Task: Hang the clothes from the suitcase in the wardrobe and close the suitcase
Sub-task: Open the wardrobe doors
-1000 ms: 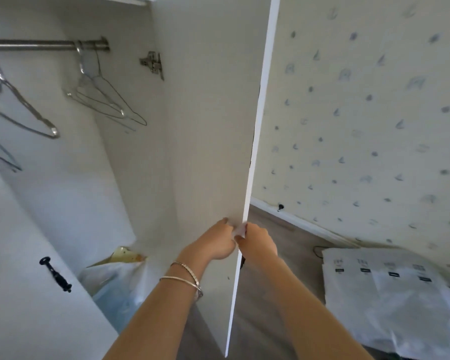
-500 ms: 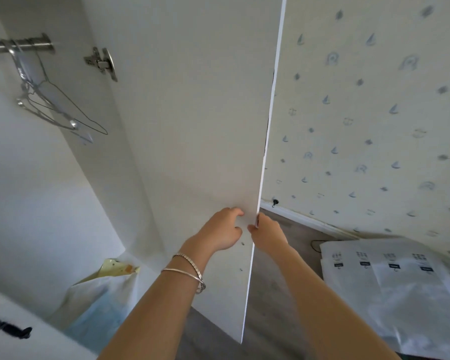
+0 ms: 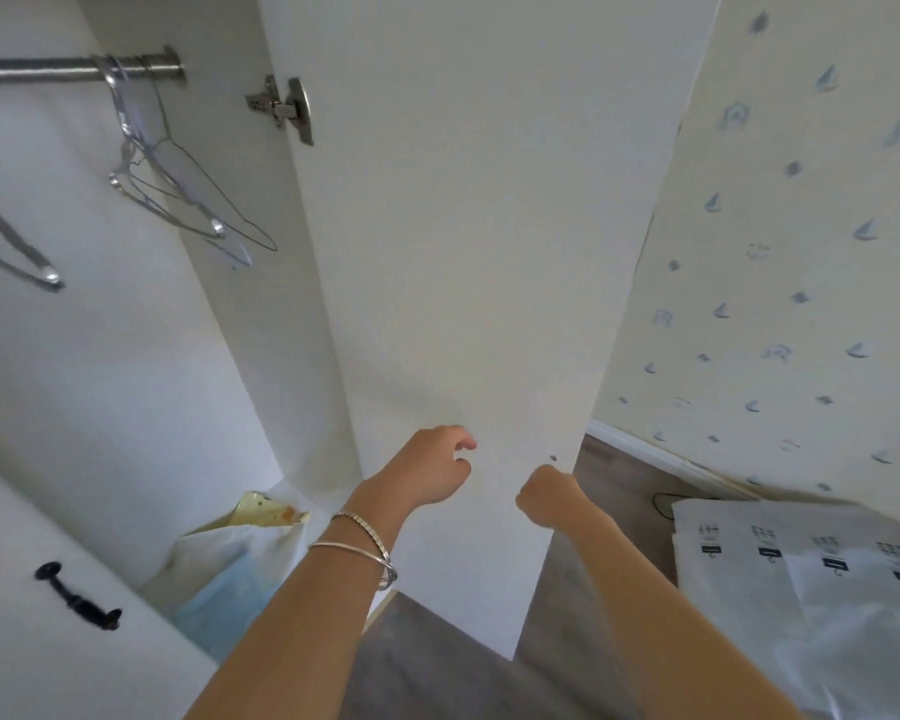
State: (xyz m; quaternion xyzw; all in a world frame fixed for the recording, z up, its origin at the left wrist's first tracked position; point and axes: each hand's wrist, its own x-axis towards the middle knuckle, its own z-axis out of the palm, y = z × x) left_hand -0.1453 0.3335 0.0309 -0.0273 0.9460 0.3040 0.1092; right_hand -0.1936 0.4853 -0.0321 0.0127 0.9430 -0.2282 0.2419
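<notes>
The person's right hand (image 3: 544, 495) gripped the free edge of the right wardrobe door (image 3: 468, 283), fingers wrapped round it; the left hand (image 3: 427, 472), loosely curled, had lifted off the inner face it was touching a moment before and held nothing. In that second the door had swung from nearly edge-on to broadside, so the wardrobe was probably being opened for hanging. Near the left forearm stood the other door with its black handle (image 3: 76, 597), and a plastic bag (image 3: 230, 563) sat on the wardrobe floor. To the right, white plastic packaging (image 3: 811, 579) lay on the floor, possibly crowding the swing. Farther up, bare wire hangers (image 3: 178, 200) hung on the rail (image 3: 48, 70). Neither suitcase nor clothes were in view
</notes>
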